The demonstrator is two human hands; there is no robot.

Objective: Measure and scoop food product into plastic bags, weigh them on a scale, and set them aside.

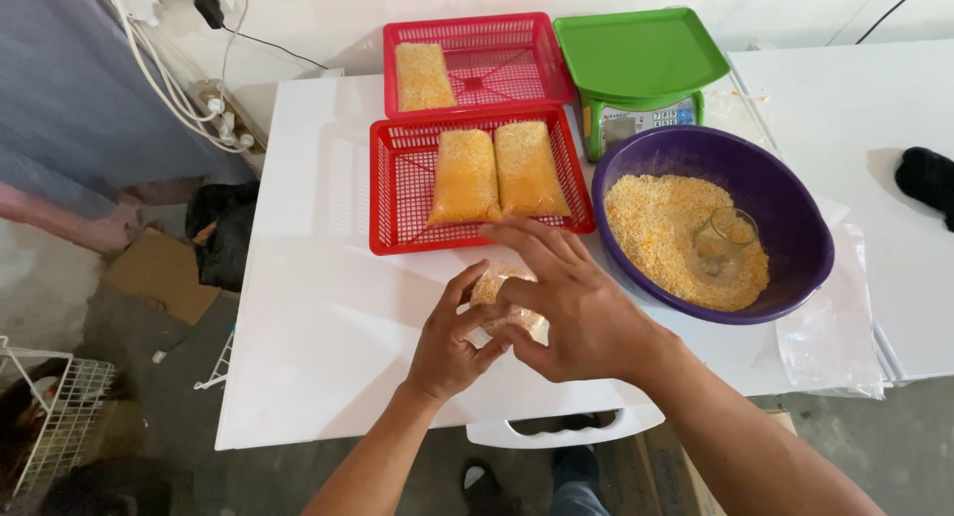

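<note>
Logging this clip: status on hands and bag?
Left hand and right hand both shut on small clear bag of yellow crumbs. Near red basket holds two filled bags. Nothing obstructing.

On the counter (318,327), two baskets (477,183) sit at 12 o'clock, scale (641,69) at 1, bowl (711,223) at 2, with a glass (725,240) in it.

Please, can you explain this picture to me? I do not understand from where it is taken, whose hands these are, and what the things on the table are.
The camera sits on a person's head and looks down at their own bare hands. The left hand and the right hand together hold a small clear bag of yellow crumbs over a white table. Behind it stand two red baskets: the near basket holds two filled bags, the far basket one. At the right are a green scale and a purple bowl of crumbs with a glass cup in it.
</note>
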